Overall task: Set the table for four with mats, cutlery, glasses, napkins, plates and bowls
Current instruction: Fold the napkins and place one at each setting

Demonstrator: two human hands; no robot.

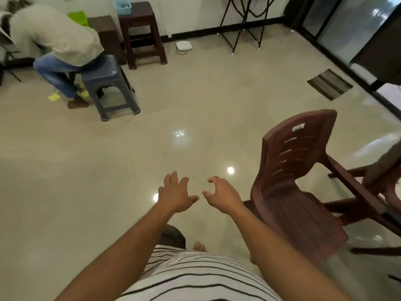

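Left hand (176,195) out front over the floor (108,170), fingers spread, holding nothing. Right hand (223,195) just beside it, fingers loosely curled like a claw, also holding nothing. A brown plastic chair (297,185) stands just right of the right hand. Far ahead to the left, another person (54,42) sits on a grey stool (108,83). No mats, cutlery or plates show here.

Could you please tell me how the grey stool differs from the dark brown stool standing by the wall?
The grey stool is blue-grey, while the dark brown stool is reddish brown. A seated person occupies the grey stool; the dark brown stool carries a small blue basket. The grey stool stands out on the floor; the dark brown stool stands near the wall. Both are upright with four legs.
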